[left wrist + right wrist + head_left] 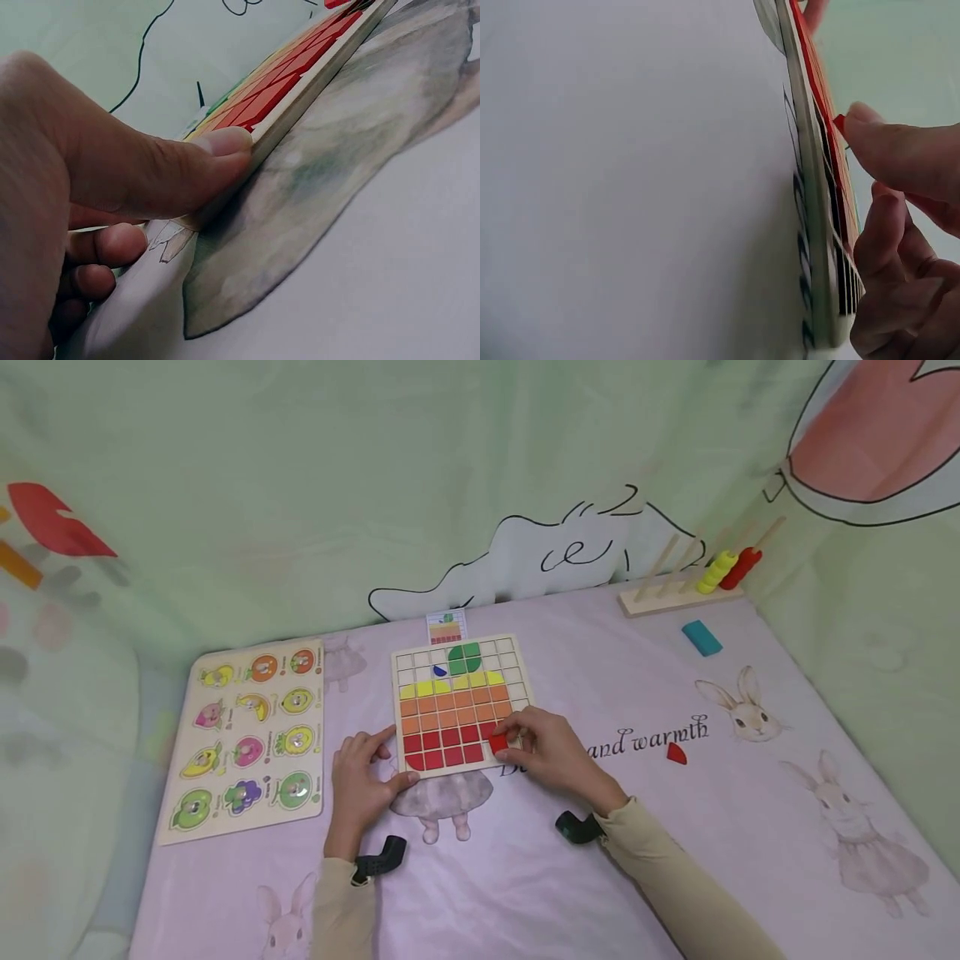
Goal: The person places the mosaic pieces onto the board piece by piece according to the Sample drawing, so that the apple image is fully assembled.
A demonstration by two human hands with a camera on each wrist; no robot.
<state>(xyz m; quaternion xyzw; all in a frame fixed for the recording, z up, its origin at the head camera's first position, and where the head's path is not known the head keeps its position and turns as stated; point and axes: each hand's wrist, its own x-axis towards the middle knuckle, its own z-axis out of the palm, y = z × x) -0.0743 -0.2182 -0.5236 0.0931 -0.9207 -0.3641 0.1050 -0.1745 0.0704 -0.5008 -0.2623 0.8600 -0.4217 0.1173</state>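
A wooden mosaic board (457, 770) with a grid lies in the middle of the table, filled with rows of red, orange and yellow tiles. Green tiles (463, 658) and a blue half-round piece (440, 671) lie on its upper part. My left hand (362, 789) holds the board's near left corner, the thumb on the front edge and fingers along the left side. Between thumb and fingertips, my right hand (555, 752) pinches a red tile (497, 743) over the board's near right corner; the left wrist view shows the left thumb (187, 169) against the board's edge.
A pattern card (447, 627) lies behind the board. To the left is a fruit puzzle board (251, 739). A red quarter-round piece (677, 753) and a teal block (702, 638) lie to the right. At the back right stands a bead-peg rack (678, 596).
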